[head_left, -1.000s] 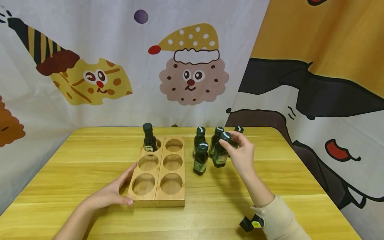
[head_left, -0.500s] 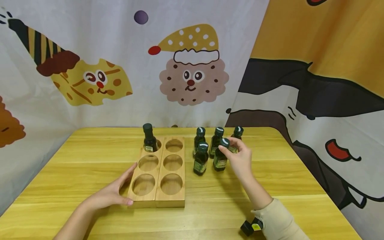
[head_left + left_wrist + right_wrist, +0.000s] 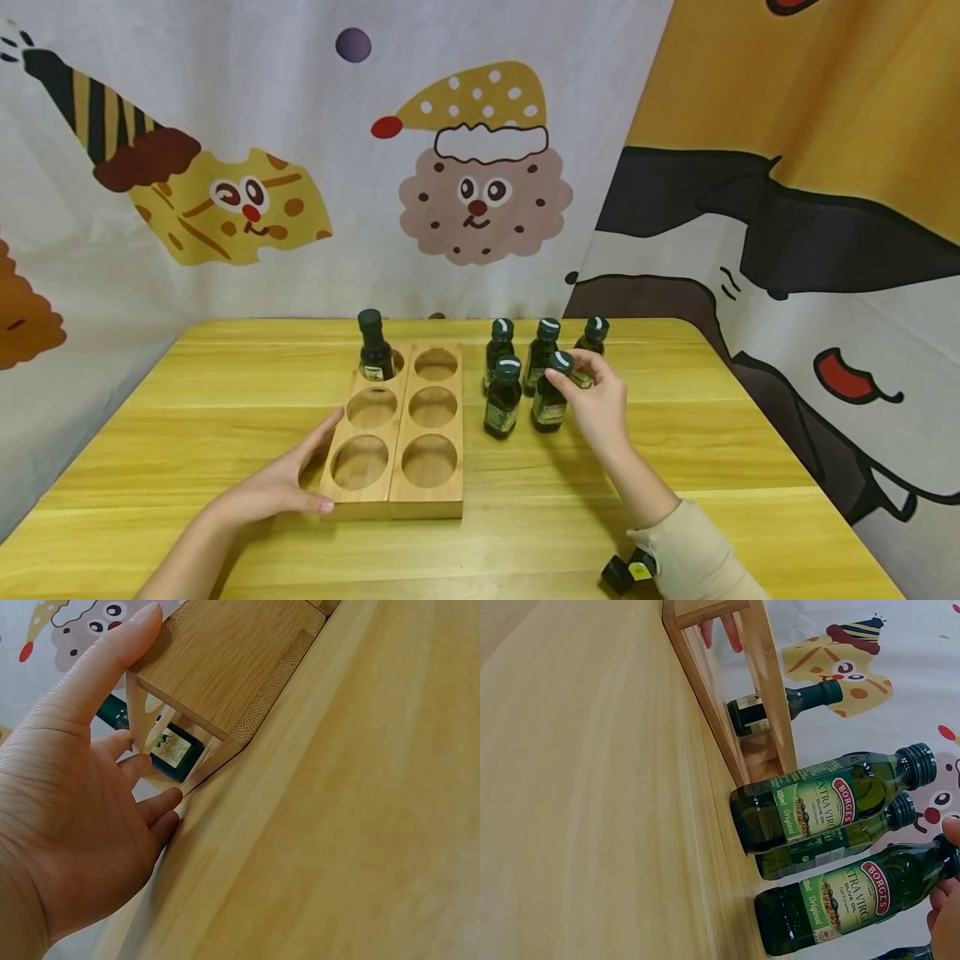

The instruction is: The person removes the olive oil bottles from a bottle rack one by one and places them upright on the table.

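My right hand point(image 3: 600, 400) pinches the cap of a small dark-green olive oil bottle point(image 3: 550, 406), held upright among the other bottles. Its green "Borges" label point(image 3: 847, 900) shows in the right wrist view; whether its base touches the table I cannot tell. A wooden rack point(image 3: 399, 492) with round holes in two rows lies to the left. One olive oil bottle point(image 3: 374, 350) stands in its far left hole. Against the rack's left side rests my left hand point(image 3: 288, 479), thumb by the near corner and fingers loosely spread along the side.
Several more olive oil bottles point(image 3: 502, 404) stand close around the held one on the wooden table point(image 3: 525, 533). Near my right sleeve lies a small black object point(image 3: 618, 573) with a yellow mark. Behind the table hangs a cartoon-printed curtain point(image 3: 300, 100).
My right hand has lowered the held bottle a little, down and toward me, in front of the back bottles. The left hand and the rack have stayed in place.
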A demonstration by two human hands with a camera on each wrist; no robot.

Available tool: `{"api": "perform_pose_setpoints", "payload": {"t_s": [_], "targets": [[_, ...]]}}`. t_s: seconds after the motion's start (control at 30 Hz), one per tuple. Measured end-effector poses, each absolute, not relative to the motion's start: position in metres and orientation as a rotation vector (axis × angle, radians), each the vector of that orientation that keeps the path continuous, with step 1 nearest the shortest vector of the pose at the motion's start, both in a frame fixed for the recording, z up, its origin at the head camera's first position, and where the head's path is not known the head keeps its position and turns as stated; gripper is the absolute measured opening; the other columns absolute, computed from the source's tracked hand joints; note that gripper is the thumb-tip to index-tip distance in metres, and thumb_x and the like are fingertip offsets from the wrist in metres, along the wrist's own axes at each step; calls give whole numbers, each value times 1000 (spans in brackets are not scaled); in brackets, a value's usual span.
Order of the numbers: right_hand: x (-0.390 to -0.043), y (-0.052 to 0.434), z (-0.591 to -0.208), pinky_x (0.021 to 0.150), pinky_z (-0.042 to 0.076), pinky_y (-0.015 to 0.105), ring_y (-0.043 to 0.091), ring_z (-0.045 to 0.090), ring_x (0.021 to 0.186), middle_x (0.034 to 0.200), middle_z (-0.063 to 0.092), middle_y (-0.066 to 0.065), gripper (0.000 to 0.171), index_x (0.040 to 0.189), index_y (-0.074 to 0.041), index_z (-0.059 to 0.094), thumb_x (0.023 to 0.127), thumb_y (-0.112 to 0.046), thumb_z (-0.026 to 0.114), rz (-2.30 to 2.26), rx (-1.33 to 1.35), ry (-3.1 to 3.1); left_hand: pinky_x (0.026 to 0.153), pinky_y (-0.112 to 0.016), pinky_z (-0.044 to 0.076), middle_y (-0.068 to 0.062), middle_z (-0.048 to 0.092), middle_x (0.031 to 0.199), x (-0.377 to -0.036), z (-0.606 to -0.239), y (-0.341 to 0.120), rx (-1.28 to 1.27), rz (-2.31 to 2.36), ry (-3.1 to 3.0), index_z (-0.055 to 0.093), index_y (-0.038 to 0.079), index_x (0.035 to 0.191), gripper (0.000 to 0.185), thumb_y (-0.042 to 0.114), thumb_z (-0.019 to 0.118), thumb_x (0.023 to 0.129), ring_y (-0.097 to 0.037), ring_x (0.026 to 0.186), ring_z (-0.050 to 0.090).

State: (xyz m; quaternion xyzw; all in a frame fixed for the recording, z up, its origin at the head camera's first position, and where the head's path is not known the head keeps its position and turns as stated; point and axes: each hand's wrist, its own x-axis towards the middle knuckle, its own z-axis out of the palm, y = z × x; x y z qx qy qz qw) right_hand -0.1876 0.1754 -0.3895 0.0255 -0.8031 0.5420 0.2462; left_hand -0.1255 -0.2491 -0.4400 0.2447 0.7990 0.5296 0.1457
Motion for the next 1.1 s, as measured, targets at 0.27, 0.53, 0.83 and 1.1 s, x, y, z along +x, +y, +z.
{"api": "perform_pose_setpoints", "payload": {"t_s": [0.27,0.53,0.83,1.1], "targets": [[-186,177,-391,87,47,49,21,56,99,100,63,9,37,110,-5,64,79,-16,80,1486,106,-2203,98,-74,6,-29,-1,154,-125,-440,-249,712,1531,2295,0,18,155,113,12,80,76,-57,134,7],[-182,178,-390,88,46,49,26,55,104,112,63,11,49,119,-5,62,78,-25,81,1439,106,-2258,99,-73,6,-27,-2,155,-126,-442,-250,722,1536,2288,-1,19,155,114,12,80,76,-57,134,7],[-179,176,-375,95,42,47,24,54,110,118,62,11,48,123,-4,60,81,-19,78,1431,220,-2121,98,-74,6,-28,-2,155,-125,-440,-249,726,1536,2289,-1,14,155,113,12,80,76,-58,134,8],[-174,158,-347,97,41,40,23,55,110,117,63,12,44,122,-2,61,83,-14,77,1416,333,-2054,98,-74,6,-27,-3,155,-125,-439,-249,726,1538,2285,-2,14,155,113,11,80,76,-58,134,6]]}}
